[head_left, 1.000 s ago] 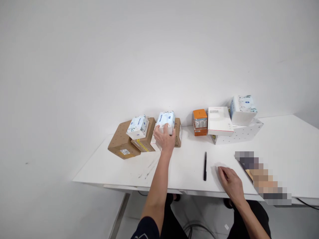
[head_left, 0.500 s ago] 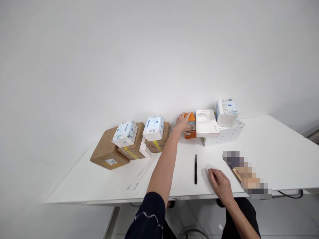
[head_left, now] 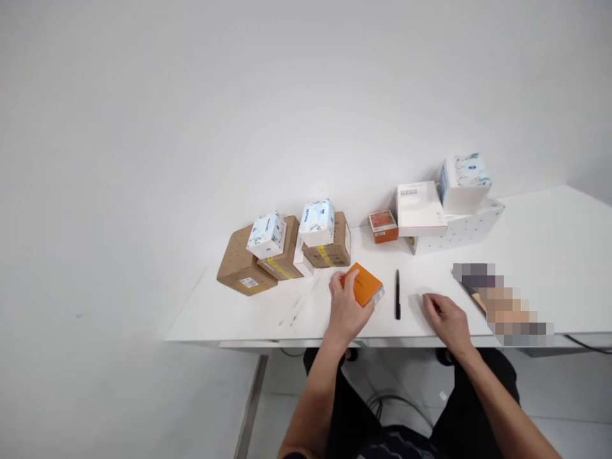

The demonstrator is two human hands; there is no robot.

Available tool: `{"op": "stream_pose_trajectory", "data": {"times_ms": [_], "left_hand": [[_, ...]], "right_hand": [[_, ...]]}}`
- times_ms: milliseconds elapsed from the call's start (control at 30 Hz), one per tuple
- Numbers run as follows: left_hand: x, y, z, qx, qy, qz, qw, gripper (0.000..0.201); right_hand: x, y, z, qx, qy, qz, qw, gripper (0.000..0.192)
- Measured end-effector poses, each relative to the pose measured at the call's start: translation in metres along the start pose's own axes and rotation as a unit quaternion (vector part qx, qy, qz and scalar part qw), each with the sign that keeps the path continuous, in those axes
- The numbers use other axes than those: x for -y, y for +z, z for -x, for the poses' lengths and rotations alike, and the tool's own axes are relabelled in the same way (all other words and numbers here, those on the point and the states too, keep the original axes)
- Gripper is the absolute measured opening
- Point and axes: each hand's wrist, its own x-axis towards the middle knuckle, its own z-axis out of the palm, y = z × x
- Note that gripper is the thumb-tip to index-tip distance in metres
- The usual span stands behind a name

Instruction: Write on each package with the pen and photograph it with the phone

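Note:
My left hand (head_left: 347, 311) is closed around a small orange box (head_left: 366, 284), near the front of the white table. Its top is plain orange with faint print, and one side is greyish white. To the right of that box lies a black pen (head_left: 398, 294). Beyond the pen, my right hand (head_left: 448, 320) rests on the table with its fingers curled in; whether anything is inside them is hidden. Another small orange-red box (head_left: 383, 227) stands at the back, beside a white power bank box (head_left: 421, 209).
Brown cardboard boxes (head_left: 239, 261) stand at the back left, with tissue packs (head_left: 317, 223) on top. At the back right a third tissue pack (head_left: 465, 185) and the power bank box sit on a white dotted box (head_left: 459, 228). A pixelated flat item (head_left: 502, 305) lies right of my right hand.
My left hand has lifted the orange box off the orange-red one and brought it toward the table's front. My right hand keeps its place beside the pen. The camera view has shifted.

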Motion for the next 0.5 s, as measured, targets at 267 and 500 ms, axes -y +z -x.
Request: {"op": "stream_pose_trajectory", "data": {"times_ms": [267, 500], "left_hand": [[0.033, 0.014, 0.064, -0.024, -0.064, 0.1, 0.993, 0.091], [0.047, 0.024, 0.077, 0.022, -0.201, 0.208, 0.957, 0.113]], "right_hand": [[0.001, 0.002, 0.005, -0.009, 0.009, 0.04, 0.999, 0.032], [0.013, -0.003, 0.005, -0.059, 0.089, -0.019, 0.994, 0.033]]}}
